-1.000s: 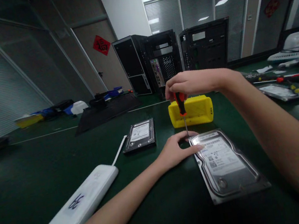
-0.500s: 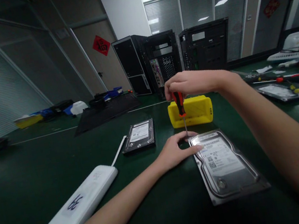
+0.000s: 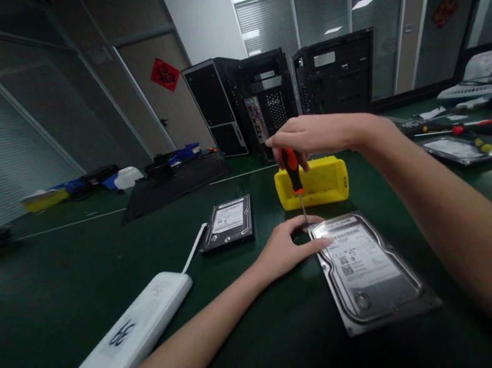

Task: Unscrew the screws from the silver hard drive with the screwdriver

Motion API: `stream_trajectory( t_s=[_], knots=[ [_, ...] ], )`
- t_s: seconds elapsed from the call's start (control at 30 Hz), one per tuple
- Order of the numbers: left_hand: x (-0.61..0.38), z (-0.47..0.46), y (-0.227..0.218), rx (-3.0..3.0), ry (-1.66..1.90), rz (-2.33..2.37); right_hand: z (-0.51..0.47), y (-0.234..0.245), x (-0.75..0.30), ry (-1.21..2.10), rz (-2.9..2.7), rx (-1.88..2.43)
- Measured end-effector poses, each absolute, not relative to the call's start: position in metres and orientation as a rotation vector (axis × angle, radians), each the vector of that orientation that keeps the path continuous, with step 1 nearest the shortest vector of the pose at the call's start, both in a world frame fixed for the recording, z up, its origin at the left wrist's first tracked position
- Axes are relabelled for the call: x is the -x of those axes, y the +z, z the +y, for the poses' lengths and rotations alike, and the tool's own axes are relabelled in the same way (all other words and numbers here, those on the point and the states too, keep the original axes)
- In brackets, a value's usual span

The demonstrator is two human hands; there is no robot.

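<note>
A silver hard drive [image 3: 370, 270] with a white label lies on the green table in front of me. My left hand [image 3: 288, 246] grips its far left corner, thumb on the top face and fingers along the far edge. From above, my right hand [image 3: 293, 141] holds a red and black screwdriver [image 3: 292, 172] upright by its handle. The screwdriver's shaft runs down to that same corner of the drive; its tip is too small to make out. Just behind the drive stands a yellow plastic bin [image 3: 316, 187].
Left of my hands lie a second hard drive [image 3: 228, 222] and a white power strip [image 3: 114, 353]. Black computer cases [image 3: 267, 101] stand at the back. Another hard drive [image 3: 461, 149] and red-handled pliers [image 3: 488, 125] are at the right. A black mat [image 3: 174, 184] lies farther back.
The fingers of my right hand have shifted on the screwdriver handle, opening slightly around its top. My left hand and the hard drive keep their places.
</note>
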State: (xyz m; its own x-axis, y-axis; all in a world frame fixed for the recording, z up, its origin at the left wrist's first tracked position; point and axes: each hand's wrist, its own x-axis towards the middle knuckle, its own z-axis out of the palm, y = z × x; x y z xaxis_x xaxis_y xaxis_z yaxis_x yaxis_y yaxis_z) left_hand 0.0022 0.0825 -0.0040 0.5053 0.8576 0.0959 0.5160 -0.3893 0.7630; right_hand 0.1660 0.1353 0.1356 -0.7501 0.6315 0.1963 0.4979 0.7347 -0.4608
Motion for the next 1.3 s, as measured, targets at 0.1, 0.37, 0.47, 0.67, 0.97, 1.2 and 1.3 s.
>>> stream_trajectory(
  t_s=[0.1, 0.37, 0.47, 0.67, 0.97, 1.2, 1.3],
  knots=[
    [-0.002, 0.083, -0.005, -2.059, 0.650, 1.138, 0.131, 0.141, -0.166, 0.624, -2.626, 0.883],
    [-0.002, 0.083, -0.003, -2.069, 0.641, 1.124, 0.128, 0.141, -0.162, 0.615, -2.623, 0.846],
    [-0.002, 0.083, -0.004, -2.072, 0.639, 1.130, 0.129, 0.138, -0.162, 0.555, -2.636, 0.859],
    [-0.001, 0.083, -0.005, -2.074, 0.632, 1.118, 0.134, 0.136, -0.163, 0.674, -2.584, 0.885],
    [-0.001, 0.083, -0.005, -2.081, 0.643, 1.114, 0.133, 0.133, -0.168, 0.769, -2.592, 0.771],
    [-0.002, 0.084, -0.005, -2.081, 0.642, 1.107, 0.135, 0.130, -0.163, 0.715, -2.633, 0.734],
    [-0.002, 0.084, -0.004, -2.081, 0.641, 1.112, 0.136, 0.130, -0.164, 0.686, -2.602, 0.802]
  ],
)
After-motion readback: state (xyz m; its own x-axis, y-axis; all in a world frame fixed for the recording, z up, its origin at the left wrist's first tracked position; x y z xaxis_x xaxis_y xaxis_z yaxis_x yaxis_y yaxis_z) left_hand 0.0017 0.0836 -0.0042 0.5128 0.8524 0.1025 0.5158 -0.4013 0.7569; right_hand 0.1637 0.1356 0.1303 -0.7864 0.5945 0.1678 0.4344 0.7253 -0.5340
